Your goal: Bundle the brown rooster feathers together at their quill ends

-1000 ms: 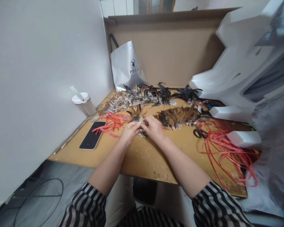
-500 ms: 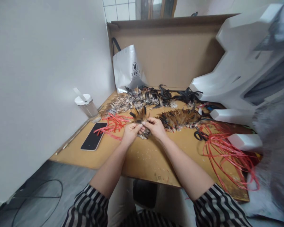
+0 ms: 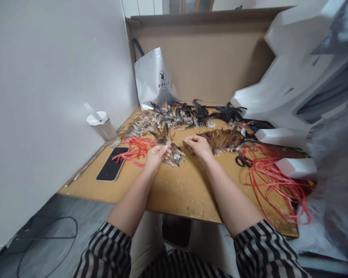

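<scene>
My left hand (image 3: 158, 154) pinches a small bunch of brown and black feathers (image 3: 164, 134) between thumb and fingers, with the tips fanned upward. Just behind those fingers lies a little pile of greyish feathers (image 3: 176, 156) on the table. My right hand (image 3: 200, 147) is apart from the left, its thumb and forefinger pressed together; whatever is between them is too small to make out. Beside it on the right spreads a row of brown feathers (image 3: 224, 139). A longer heap of mottled feathers (image 3: 174, 115) stretches across the back.
Red plastic strips (image 3: 135, 148) partly cover a phone (image 3: 111, 166) on the left, near a lidded cup (image 3: 104, 129). At right are scissors (image 3: 243, 159), more red strips (image 3: 272, 177) and white foam (image 3: 297, 168). A silver bag (image 3: 153, 81) leans against the cardboard (image 3: 214, 61) at the back.
My hands have come apart: the right moved off to the right, away from the bunch. The left keeps hold of the feathers. The whole view has shifted slightly.
</scene>
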Action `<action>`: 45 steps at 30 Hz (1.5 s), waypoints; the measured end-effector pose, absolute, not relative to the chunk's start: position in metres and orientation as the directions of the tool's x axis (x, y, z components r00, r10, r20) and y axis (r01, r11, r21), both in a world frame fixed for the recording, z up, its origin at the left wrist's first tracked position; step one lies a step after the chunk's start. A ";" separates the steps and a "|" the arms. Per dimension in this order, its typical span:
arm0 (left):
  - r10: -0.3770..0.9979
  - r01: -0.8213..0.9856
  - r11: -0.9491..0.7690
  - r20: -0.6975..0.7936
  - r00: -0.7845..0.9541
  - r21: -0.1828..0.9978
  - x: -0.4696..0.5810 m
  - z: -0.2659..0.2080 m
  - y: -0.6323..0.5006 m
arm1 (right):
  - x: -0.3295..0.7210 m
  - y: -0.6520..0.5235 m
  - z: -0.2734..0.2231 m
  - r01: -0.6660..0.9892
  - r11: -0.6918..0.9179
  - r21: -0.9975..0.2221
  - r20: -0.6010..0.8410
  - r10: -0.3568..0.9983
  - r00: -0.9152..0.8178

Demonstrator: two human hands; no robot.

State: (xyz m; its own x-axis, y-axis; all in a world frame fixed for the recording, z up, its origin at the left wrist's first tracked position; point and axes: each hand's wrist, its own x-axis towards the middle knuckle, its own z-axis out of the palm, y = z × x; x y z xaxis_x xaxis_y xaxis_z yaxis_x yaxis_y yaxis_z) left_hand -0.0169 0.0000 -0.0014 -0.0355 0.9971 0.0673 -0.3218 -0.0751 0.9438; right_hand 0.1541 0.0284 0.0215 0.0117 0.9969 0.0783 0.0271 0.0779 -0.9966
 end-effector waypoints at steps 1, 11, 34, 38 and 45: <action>0.998 -0.335 -0.069 0.060 -0.037 0.940 -0.017 -0.001 0.000 | 0.161 0.032 0.018 0.117 0.065 -0.991 0.065 0.998 -0.009; 0.998 -0.363 -0.042 0.026 -0.049 0.931 -0.019 0.002 -0.001 | 0.162 0.028 0.012 0.805 0.242 -0.542 0.143 0.970 -0.196; 0.994 -0.396 0.101 -0.077 0.077 0.912 -0.014 -0.005 0.000 | 0.133 0.015 0.024 -0.144 -0.060 -0.988 -0.023 0.968 -0.251; 0.992 -0.414 0.117 -0.082 0.101 0.903 -0.013 -0.004 -0.001 | 0.124 0.011 0.021 -0.137 -0.040 -0.990 -0.010 0.976 -0.216; 0.987 -0.405 0.123 -0.070 0.144 0.906 -0.012 -0.004 -0.002 | 0.120 0.013 0.016 -0.137 0.042 -0.990 0.061 0.989 -0.136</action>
